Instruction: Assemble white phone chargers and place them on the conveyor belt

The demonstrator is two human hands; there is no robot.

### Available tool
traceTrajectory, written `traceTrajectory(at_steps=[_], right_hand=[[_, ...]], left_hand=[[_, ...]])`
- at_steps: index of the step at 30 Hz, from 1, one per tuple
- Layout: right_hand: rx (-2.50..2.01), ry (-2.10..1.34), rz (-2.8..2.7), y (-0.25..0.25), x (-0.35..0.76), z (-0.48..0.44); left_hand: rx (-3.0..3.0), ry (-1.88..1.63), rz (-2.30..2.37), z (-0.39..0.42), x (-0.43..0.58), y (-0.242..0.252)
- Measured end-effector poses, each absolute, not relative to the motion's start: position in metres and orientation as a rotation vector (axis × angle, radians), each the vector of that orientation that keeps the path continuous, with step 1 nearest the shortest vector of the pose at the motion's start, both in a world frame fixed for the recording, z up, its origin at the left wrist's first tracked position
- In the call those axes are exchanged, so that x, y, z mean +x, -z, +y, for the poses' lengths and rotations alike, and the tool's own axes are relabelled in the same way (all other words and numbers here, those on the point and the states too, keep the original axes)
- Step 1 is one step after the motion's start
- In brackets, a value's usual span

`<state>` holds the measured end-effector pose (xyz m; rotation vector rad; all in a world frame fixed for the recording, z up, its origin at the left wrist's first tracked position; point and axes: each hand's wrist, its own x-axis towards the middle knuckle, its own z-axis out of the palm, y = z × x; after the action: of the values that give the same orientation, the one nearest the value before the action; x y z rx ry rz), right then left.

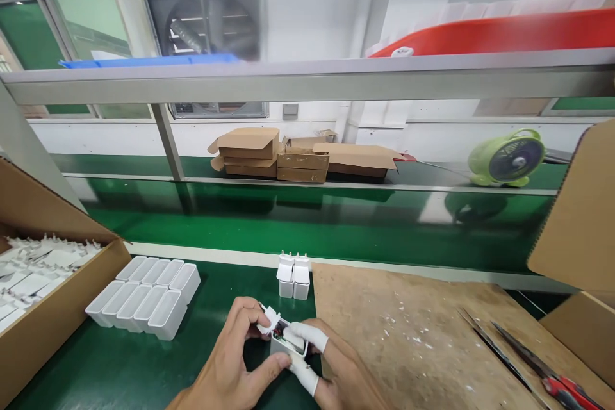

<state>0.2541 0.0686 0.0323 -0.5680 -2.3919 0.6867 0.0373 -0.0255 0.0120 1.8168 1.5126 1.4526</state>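
Left hand (239, 351), half-curled, pinches a white plastic cap (270, 320), thumb touching a smooth, open, boxy case (278, 346); right hand (340, 365), curled, grips it with white-wrapped fingertips.

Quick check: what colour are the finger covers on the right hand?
White: the finger covers on the right hand show best in the head view.

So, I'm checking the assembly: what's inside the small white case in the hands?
In the case, a pale block and small green and red parts show through the open top. The bottom is hidden beneath them, and the right hand partly covers the opening.
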Motion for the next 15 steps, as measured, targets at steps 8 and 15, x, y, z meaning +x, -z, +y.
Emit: traceTrajectory(at_steps=[8, 15], right_hand=[[-0.530, -0.872, -2.305, -0.012, 0.261, 0.070], [-0.751, -1.789, -1.591, -0.015, 0.248, 0.063]], left_hand=[[1.843, -1.411, 1.555, -0.023, 0.035, -0.009], [2.031, -1.521, 1.343, -0.027, 0.042, 0.010]])
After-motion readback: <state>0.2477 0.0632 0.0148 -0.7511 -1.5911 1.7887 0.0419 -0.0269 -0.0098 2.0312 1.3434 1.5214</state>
